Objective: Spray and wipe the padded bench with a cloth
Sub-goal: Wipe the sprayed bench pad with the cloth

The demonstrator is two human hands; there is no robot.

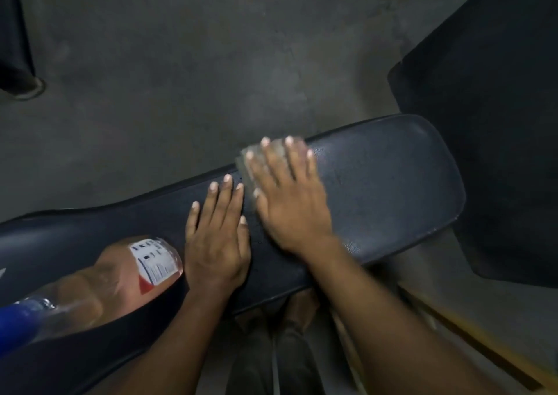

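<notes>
Right hand (288, 195) is lying spread flat, pressing a pale grey cloth (261, 156) onto the dark, grained vinyl padded bench (386, 183); left hand (216, 237) is resting open and flat, empty, just beside; clear pinkish spray bottle (126, 277) is lying on the bench, labelled, blue-capped.

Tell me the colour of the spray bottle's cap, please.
Blue. The bottle lies on the bench; its cap shows at the head view's lower left.

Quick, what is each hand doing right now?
Left hand: open, flat on the bench, holding nothing.
Right hand: open, flat, pressing the cloth onto the bench.
</notes>
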